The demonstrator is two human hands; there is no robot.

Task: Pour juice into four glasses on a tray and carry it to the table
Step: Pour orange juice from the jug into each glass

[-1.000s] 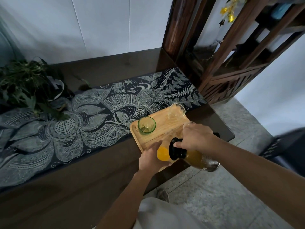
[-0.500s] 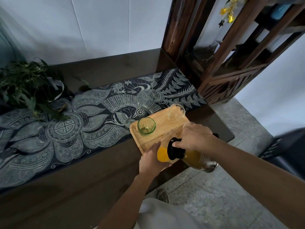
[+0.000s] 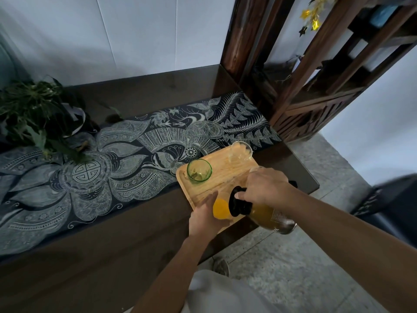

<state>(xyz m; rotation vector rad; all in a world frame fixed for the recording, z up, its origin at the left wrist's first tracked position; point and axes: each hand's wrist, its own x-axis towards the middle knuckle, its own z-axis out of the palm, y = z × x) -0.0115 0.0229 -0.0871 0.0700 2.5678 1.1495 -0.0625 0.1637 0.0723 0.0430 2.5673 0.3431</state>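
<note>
- The right hand [image 3: 265,188] comes in from the near right and is wrapped around the black neck of the juice bottle [image 3: 261,213], fingers closed on it. The bottle is tipped well over toward the left, base out past the table's near edge.
- The left hand [image 3: 206,219] reaches up from the near side, fingers closed around a glass of orange juice [image 3: 221,208] at the tray's near corner; the bottle's mouth sits right at this glass.
- The wooden tray [image 3: 222,175] lies on the right end of the dark table [image 3: 135,236], its near corner reaching the table's near edge and its far-left part resting on the patterned runner [image 3: 108,168].
- A green glass [image 3: 199,171] stands at the tray's left corner and a clear glass [image 3: 241,151] at its far corner; another clear rim shows just behind the right hand.
- A leafy plant [image 3: 33,111] sits at the far left, well apart from the tray.
- A wooden shelf [image 3: 316,86] stands to the far right; bare floor [image 3: 293,267] lies near right.
</note>
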